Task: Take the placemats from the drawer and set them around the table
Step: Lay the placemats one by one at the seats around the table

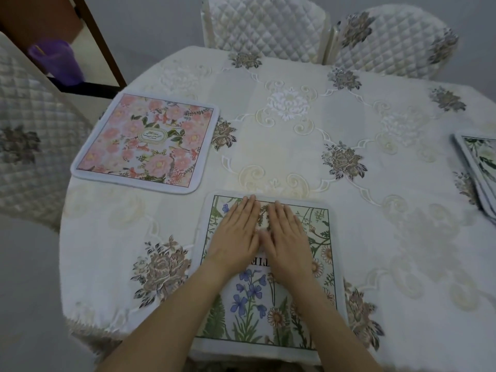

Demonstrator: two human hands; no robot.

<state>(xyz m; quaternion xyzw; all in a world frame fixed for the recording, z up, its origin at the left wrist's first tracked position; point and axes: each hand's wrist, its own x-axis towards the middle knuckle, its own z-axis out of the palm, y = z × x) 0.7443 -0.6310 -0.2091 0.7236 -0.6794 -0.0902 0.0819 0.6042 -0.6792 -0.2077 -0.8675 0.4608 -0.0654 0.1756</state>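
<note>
Left hand: the left hand (233, 238) lies flat, palm down, on the wildflower placemat (271, 296) at the lower middle of the frame; its fingers (245, 209) are stretched out straight and close together, gripping nothing.
Right hand: the right hand (285, 241) lies flat just beside the left, the thumbs nearly touching; its fingers are also straight and pressed down on the mat, holding nothing.
Wildflower placemat: squarish, pale border, blue and orange flowers with green fern, some dark lettering partly hidden under the hands; it sits at the near edge of the counter (402, 237), its lower border reaching the counter's rim.
Pink placemat: the pink rose placemat (146, 142) lies flat at the middle left of the frame, turned a little askew, well apart from the wildflower one, close to the counter's left edge.
Stack at right: more green-leaf placemats (480, 167) show at the right edge of the frame, cut off by it; there seems to be more than one layer, but how many I cannot tell.
Counter: round, covered with a cream embroidered tablecloth (288, 103) with grey-brown flower patches.
Chairs: two quilted chairs (264, 22) stand at the top of the frame, another quilted chair (29, 130) at the left.
Upper left: a purple container (57, 61), blurred, beside dark wooden furniture.
</note>
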